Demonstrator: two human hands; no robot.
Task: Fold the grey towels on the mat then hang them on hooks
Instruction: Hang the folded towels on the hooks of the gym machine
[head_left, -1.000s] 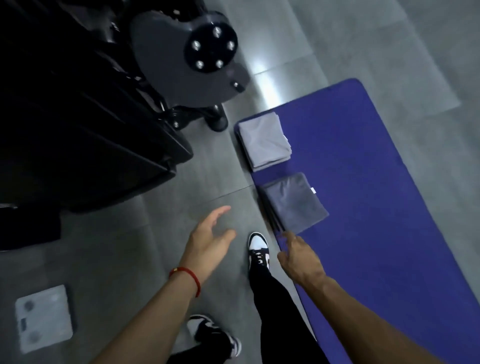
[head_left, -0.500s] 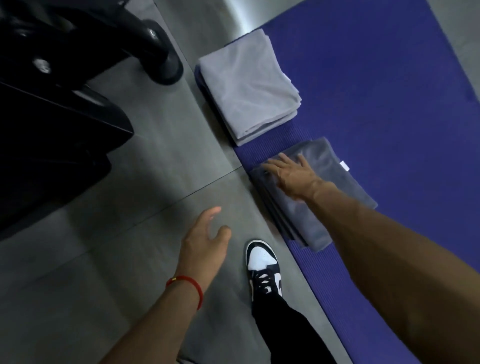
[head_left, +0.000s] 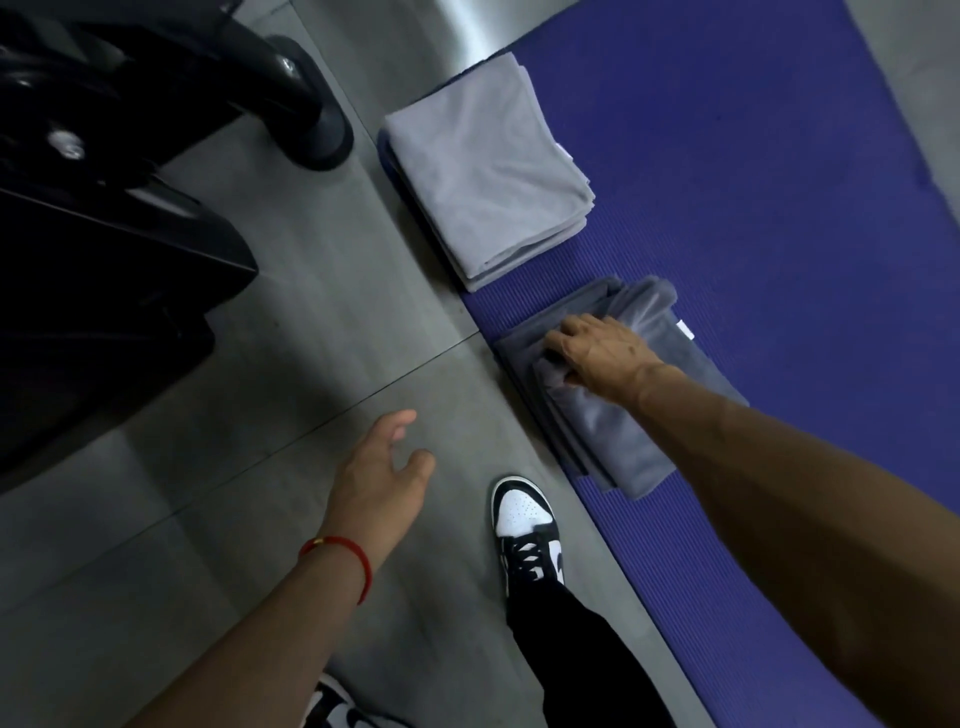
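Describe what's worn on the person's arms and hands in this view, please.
Both forearms are bare, with no sleeves or gloves in view. The left hand has a thin red cord bracelet with a small gold bead at the wrist. The right hand wears nothing visible: no ring, watch or band.

- Left hand (head_left: 382, 470): bare, no glove or ring visible.
- Left wrist: one thin red cord bracelet (head_left: 340, 557) carrying a small gold-coloured bead on its upper side.
- Right hand (head_left: 602, 353): bare; wrist carries no band.
- Both forearms: uncovered, no sleeve in view.
- Leg: black trouser leg (head_left: 576, 660), plain fabric.
- Footwear: black-and-white low-top sneaker (head_left: 524, 530) with white toe box, black overlays, black laces; a second matching sneaker (head_left: 337, 709) partly visible at the bottom edge.
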